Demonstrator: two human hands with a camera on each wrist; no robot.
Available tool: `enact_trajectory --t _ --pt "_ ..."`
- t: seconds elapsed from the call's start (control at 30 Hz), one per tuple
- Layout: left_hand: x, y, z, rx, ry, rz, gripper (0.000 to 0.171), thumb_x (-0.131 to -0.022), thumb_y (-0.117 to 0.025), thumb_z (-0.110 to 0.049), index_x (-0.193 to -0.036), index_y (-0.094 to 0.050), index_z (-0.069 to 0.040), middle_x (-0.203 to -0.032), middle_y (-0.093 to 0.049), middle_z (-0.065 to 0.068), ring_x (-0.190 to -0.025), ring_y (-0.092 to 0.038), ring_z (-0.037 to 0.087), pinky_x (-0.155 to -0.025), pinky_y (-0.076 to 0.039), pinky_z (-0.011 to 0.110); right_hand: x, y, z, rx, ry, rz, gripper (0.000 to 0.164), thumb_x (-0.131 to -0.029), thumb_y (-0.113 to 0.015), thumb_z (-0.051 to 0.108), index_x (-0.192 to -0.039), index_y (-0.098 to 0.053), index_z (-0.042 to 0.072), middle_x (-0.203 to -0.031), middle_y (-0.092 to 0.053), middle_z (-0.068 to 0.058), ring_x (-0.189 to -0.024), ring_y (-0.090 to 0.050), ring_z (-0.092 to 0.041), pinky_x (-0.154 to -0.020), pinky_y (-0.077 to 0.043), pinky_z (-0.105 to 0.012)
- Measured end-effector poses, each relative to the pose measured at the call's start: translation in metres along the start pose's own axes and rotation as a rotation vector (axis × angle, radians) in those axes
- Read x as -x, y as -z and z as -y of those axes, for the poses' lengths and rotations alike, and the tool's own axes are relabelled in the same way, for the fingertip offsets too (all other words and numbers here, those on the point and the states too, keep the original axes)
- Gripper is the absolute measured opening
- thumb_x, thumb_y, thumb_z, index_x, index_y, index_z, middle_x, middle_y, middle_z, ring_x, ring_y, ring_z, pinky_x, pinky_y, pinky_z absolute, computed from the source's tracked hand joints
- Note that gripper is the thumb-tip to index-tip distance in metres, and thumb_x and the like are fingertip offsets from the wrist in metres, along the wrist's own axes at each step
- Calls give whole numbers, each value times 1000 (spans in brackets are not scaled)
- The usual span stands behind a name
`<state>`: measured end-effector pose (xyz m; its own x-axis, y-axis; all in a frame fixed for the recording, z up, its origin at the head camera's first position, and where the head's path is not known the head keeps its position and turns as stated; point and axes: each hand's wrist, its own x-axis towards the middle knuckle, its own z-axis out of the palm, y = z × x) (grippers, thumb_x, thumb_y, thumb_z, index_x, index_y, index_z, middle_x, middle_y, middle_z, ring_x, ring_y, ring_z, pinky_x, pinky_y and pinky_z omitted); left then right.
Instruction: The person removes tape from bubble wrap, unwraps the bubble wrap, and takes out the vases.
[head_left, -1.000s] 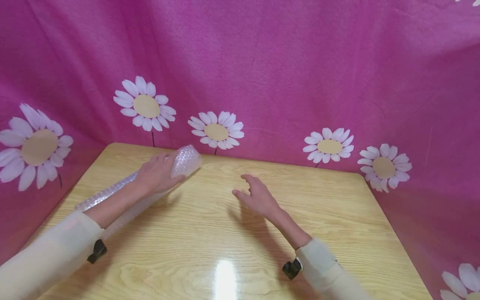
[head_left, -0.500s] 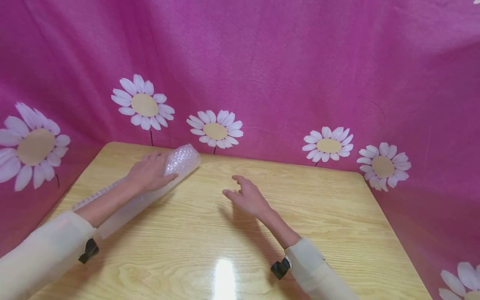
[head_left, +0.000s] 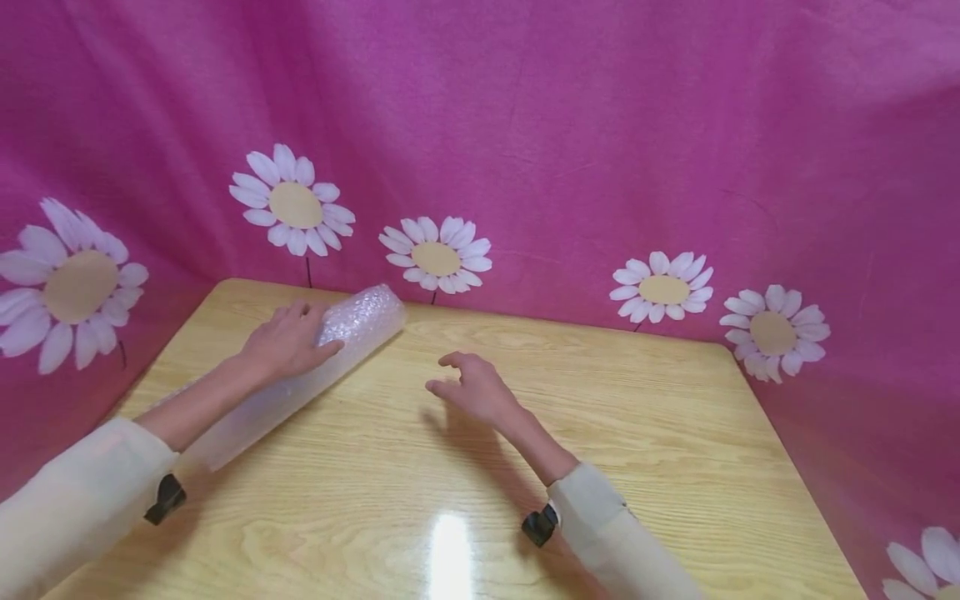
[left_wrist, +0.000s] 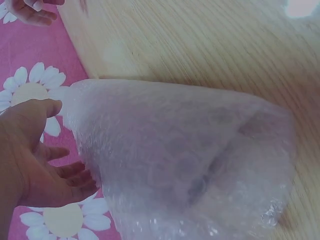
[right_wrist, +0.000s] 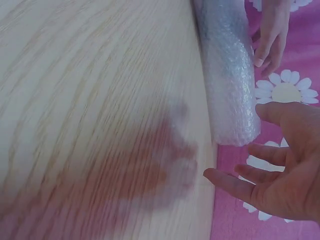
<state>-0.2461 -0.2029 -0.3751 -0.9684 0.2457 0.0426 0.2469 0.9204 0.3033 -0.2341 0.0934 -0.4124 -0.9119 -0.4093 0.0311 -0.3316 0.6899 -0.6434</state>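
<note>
A roll of clear bubble wrap (head_left: 358, 323) lies slantwise on the left part of the table, its far end near the back edge. My left hand (head_left: 287, 340) hovers over its left side in the head view, and my forearm hides part of the roll. Seen from the left wrist, that hand (left_wrist: 40, 155) has loosely spread fingers beside the bubble wrap (left_wrist: 165, 150) and grips nothing. To the right of the roll, my right hand (head_left: 476, 387) hangs above the table with thumb and fingers apart, holding nothing; the right wrist view shows it (right_wrist: 285, 170) likewise.
The wooden table (head_left: 637, 433) has a light grain and a bright reflection near the front. A pink curtain (head_left: 525, 150) with white daisies stands along the back and both sides. Each sleeve cuff carries a small black camera (head_left: 540, 525).
My left hand has slid left and toward me along the roll, uncovering more of its far end. My right hand has shifted left, closer to the roll. The bubble wrap stays nearly in place.
</note>
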Motion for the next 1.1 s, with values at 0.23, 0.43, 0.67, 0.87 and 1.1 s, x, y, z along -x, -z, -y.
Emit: enact_trajectory --t 0.23,0.43,0.67,0.87,1.1 --pt "2 2 4 -2 13 -5 60 -96 -63 -36 -132 -48 9 -127 -48 36 -115 -49 53 -82 -49 67 -8 -7 6 -1 5 6 49 -93 -68 29 -130 -60 -1 -127 -63 -21 -113 -61 -36 -95 -50 -46" --pt "4 4 9 2 10 -3 58 -96 -62 -36 -130 -48 9 -125 -49 37 -113 -49 54 -81 -49 67 -15 -14 17 9 2 -2 50 -92 -69 31 -130 -60 0 -126 -64 -20 -116 -61 -35 -96 -50 -43" --pt "4 7 15 -5 41 30 62 -97 -59 -37 -134 -44 10 -130 -45 38 -118 -45 55 -84 -48 68 -21 -23 31 -16 -4 -10 49 -92 -69 30 -129 -61 -1 -124 -65 -21 -114 -62 -34 -94 -51 -42" --pt "5 10 19 -5 55 40 66 -98 -58 -39 -136 -42 12 -133 -42 39 -121 -43 56 -85 -46 69 -26 -33 42 -6 -48 -8 51 -92 -70 35 -130 -61 2 -122 -66 -19 -114 -62 -29 -94 -51 -38" --pt "4 11 23 6 84 62 68 -97 -58 -38 -137 -40 13 -133 -42 40 -120 -44 55 -88 -45 69 -32 -42 52 -6 -67 -8 53 -92 -69 38 -132 -60 5 -123 -66 -18 -114 -62 -27 -93 -51 -36"
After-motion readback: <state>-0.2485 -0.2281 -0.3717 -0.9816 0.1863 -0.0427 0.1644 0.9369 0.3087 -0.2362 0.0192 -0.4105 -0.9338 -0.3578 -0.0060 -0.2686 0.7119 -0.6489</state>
